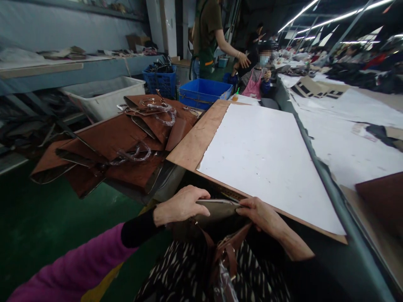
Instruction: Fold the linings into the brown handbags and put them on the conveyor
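A brown handbag (242, 233) with a grey-beige lining rests on my lap, its mouth facing up. My left hand (181, 205) has the far rim between thumb and forefinger; the thumb lies over the lining, and the other fingers are hidden. At the right end of that rim, my right hand (260, 213) pinches the edge. Brown straps with metal rings hang towards me, and one handle (225, 277) is wrapped in clear plastic. The lower part of the bag is in shadow.
Ahead, a white sheet (255, 147) covers a brown board (197, 138). More brown handbags (116, 134) are piled at left. Beyond them are a white bin (107, 94) and a blue crate (204, 90). A long worktable (352, 138) runs along the right. A standing person (208, 33) and a seated person are behind.
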The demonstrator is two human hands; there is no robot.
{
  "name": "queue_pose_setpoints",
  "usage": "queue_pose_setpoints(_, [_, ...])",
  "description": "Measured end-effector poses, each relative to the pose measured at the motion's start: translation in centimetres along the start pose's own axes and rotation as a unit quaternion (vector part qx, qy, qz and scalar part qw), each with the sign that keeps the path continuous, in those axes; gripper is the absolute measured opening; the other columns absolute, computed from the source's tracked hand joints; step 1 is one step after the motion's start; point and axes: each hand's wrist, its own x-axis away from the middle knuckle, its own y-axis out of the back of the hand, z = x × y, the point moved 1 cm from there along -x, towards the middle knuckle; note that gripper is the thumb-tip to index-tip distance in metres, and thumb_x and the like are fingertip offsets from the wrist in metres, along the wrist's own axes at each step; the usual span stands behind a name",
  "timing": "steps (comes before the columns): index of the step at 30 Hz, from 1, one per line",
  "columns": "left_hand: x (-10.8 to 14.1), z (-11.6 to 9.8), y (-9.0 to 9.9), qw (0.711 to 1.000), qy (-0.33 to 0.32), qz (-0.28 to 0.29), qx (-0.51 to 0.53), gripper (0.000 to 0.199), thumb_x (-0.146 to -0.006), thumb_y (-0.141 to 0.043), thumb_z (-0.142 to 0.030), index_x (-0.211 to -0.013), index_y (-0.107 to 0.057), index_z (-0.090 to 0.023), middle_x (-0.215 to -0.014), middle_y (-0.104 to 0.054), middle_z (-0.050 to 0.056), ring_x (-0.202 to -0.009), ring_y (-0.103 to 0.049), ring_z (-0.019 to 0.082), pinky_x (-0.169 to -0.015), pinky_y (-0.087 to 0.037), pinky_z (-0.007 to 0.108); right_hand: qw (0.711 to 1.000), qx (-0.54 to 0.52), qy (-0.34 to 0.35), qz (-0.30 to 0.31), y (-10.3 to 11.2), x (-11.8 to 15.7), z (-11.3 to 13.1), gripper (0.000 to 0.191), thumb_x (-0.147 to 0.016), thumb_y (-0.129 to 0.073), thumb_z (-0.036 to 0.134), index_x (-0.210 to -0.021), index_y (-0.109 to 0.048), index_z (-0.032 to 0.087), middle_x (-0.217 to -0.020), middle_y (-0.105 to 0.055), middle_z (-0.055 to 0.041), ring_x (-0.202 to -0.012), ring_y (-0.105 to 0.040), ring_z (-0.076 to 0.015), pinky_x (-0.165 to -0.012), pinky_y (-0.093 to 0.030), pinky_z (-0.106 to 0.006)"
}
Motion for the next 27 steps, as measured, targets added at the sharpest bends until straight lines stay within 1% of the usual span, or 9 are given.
queue_pose_setpoints(3, [-1.2, 0.3, -0.7, 0.997, -0.041, -0.015, -0.064, 0.016, -0.072, -0.059, -0.025, -0.083, -0.066, -0.016, -0.079, -0.065, 0.003, -0.079, -0.056, 0.019, -0.07, -0.035, 0.024, 0.999, -0.036, 0.025, 0.031, 0.0, -0.1, -0.8, 0.016, -0.073, -0.049, 0.027, -0.069, -0.061, 0.017, -0.045, -0.037, 0.0067, -0.035, -0.031, -0.005, -0.033, -0.025, -0.017])
queue_pose_setpoints(6, [-2.0, 1.1, -0.5, 0.999, -0.036, 0.023, -0.032, 0.018, -0.074, -0.055, -0.022, -0.086, -0.066, -0.015, -0.076, -0.064, 0.001, -0.074, -0.057, 0.016, -0.063, -0.036, 0.021, 0.995, -0.065, 0.044, 0.061, 0.1, -0.3, -1.6, 0.018, -0.075, -0.048, 0.027, -0.072, -0.062, 0.016, -0.046, -0.037, 0.007, -0.034, -0.029, -0.0044, -0.032, -0.023, -0.016])
queue_pose_setpoints(8, [-2.3, 1.4, -0.3, 0.998, -0.045, 0.037, -0.036, 0.019, -0.075, -0.054, -0.023, -0.088, -0.066, -0.015, -0.078, -0.065, 0.001, -0.074, -0.057, 0.016, -0.064, -0.036, 0.021, 0.994, -0.071, 0.042, 0.069, 0.2, -0.4, -1.8, 0.019, -0.075, -0.048, 0.028, -0.073, -0.063, 0.016, -0.046, -0.038, 0.007, -0.034, -0.029, -0.0041, -0.032, -0.022, -0.016])
queue_pose_setpoints(11, [-2.6, 1.0, -0.7, 0.989, -0.085, 0.019, -0.122, 0.018, -0.079, -0.055, -0.027, -0.09, -0.065, -0.017, -0.085, -0.064, 0.003, -0.082, -0.056, 0.018, -0.071, -0.037, 0.023, 0.994, -0.078, 0.043, 0.071, 0.2, -0.5, -2.1, 0.019, -0.075, -0.049, 0.028, -0.075, -0.063, 0.017, -0.049, -0.04, 0.0066, -0.035, -0.03, -0.0041, -0.033, -0.024, -0.016])
queue_pose_setpoints(14, [-3.0, 0.1, -1.9, 0.969, -0.117, 0.005, -0.216, 0.017, -0.081, -0.055, -0.029, -0.091, -0.061, -0.017, -0.088, -0.062, 0.005, -0.084, -0.055, 0.02, -0.071, -0.037, 0.025, 0.993, -0.089, 0.044, 0.066, 0.3, -0.5, -2.2, 0.018, -0.074, -0.048, 0.028, -0.075, -0.063, 0.017, -0.049, -0.039, 0.0069, -0.035, -0.03, -0.0041, -0.033, -0.024, -0.016])
queue_pose_setpoints(17, [-3.6, -0.5, -3.3, 0.957, -0.143, 0.008, -0.253, 0.028, -0.078, -0.06, -0.034, -0.099, -0.056, -0.016, -0.09, -0.061, 0.006, -0.084, -0.055, 0.022, -0.07, -0.038, 0.027, 0.994, -0.087, 0.036, 0.058, 0.3, -0.5, -2.3, 0.018, -0.074, -0.048, 0.027, -0.076, -0.063, 0.017, -0.047, -0.037, 0.0075, -0.034, -0.029, -0.0042, -0.033, -0.024, -0.017])
queue_pose_setpoints(19, [-4.1, -0.6, -3.9, 0.955, -0.144, 0.011, -0.261, 0.033, -0.075, -0.063, -0.034, -0.102, -0.054, -0.016, -0.091, -0.061, 0.006, -0.085, -0.056, 0.023, -0.068, -0.039, 0.027, 0.996, -0.073, 0.029, 0.046, 0.3, -0.6, -2.2, 0.017, -0.074, -0.049, 0.026, -0.075, -0.062, 0.017, -0.046, -0.036, 0.0076, -0.034, -0.03, -0.0045, -0.033, -0.025, -0.017])
queue_pose_setpoints(23, [-5.1, -0.4, -4.5, 0.957, -0.106, 0.007, -0.269, 0.018, -0.076, -0.057, -0.021, -0.094, -0.058, -0.02, -0.083, -0.064, 0.002, -0.08, -0.059, 0.021, -0.065, -0.038, 0.026, 0.998, -0.05, 0.015, 0.025, 0.1, -0.8, -2.1, 0.015, -0.074, -0.05, 0.026, -0.072, -0.062, 0.017, -0.045, -0.036, 0.0073, -0.034, -0.032, -0.005, -0.034, -0.026, -0.018])
queue_pose_setpoints(27, [-5.7, -0.5, -4.3, 0.965, -0.084, 0.001, -0.25, 0.015, -0.076, -0.055, -0.022, -0.089, -0.063, -0.021, -0.077, -0.065, 0.001, -0.076, -0.059, 0.02, -0.061, -0.036, 0.025, 0.999, -0.04, 0.007, 0.012, 0.0, -0.6, -2.0, 0.014, -0.074, -0.05, 0.026, -0.072, -0.061, 0.018, -0.045, -0.037, 0.007, -0.034, -0.033, -0.0052, -0.034, -0.024, -0.019])
